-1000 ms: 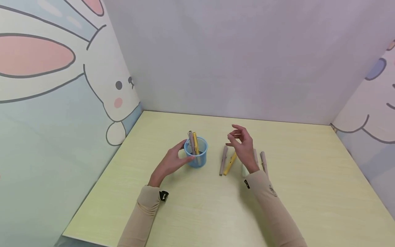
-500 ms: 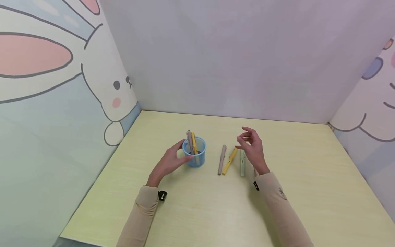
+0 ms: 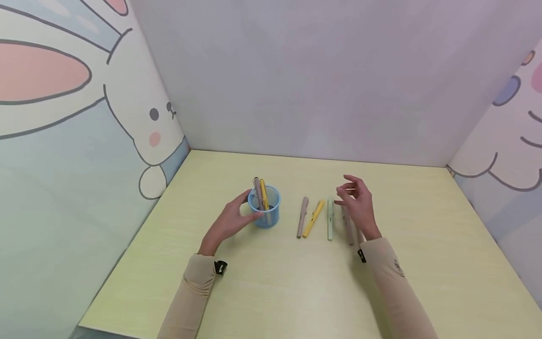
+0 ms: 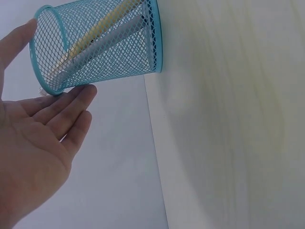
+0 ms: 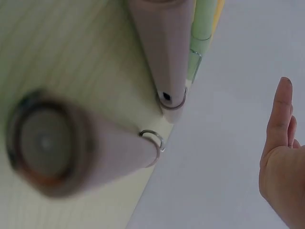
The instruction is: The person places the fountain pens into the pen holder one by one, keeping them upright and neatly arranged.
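Note:
A blue mesh pen holder [image 3: 264, 220] stands upright on the table, with a yellow pen [image 3: 264, 193] and a greyish-mauve pen [image 3: 258, 192] leaning in it. My left hand [image 3: 232, 219] holds it near the rim between thumb and fingers. Over the loose pens hovers my right hand [image 3: 358, 205], fingers loosely bent and holding nothing. Below that hand lie a mauve pen [image 3: 348, 230] and another mauve pen [image 5: 119, 148], mostly hidden by the wrist in the head view. To their left lie a green pen [image 3: 330, 220], a yellow pen [image 3: 314, 219] and a mauve pen [image 3: 302, 217].
All of this is on a pale yellow table [image 3: 262, 292]. A plain grey-lilac wall [image 3: 305, 80] rises behind it. The left side wall [image 3: 51, 188] bears a cartoon rabbit, and another cartoon figure [image 3: 508, 136] is on the right wall.
My right hand has moved right across the row of pens, uncovering the yellow and green ones. My left hand stays at the pen holder. The head view has shifted slightly.

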Action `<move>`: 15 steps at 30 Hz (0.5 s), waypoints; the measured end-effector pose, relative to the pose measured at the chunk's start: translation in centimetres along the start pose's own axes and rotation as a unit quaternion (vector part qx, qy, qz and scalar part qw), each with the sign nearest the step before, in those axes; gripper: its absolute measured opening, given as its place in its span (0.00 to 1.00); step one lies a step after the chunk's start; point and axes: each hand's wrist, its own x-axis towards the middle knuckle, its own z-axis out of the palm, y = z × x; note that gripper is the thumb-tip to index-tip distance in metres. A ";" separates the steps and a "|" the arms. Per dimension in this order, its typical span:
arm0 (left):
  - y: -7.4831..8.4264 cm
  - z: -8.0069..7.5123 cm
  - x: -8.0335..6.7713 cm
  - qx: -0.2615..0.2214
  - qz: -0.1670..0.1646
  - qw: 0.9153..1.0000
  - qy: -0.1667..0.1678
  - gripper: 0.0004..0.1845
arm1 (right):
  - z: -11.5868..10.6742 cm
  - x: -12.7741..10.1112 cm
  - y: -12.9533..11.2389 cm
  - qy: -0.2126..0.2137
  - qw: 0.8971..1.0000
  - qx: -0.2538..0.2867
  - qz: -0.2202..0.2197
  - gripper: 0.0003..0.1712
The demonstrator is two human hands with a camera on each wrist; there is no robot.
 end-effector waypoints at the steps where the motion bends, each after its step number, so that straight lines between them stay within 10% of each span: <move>1: 0.0 0.0 0.1 -0.001 0.000 1.000 -0.002 0.48 | -0.2 0.0 0.0 0.002 1.000 -0.001 0.004 0.28; 15: -0.1 0.0 0.3 0.007 0.013 1.000 0.001 0.47 | -3.1 -0.6 0.4 0.002 0.999 -0.027 0.044 0.27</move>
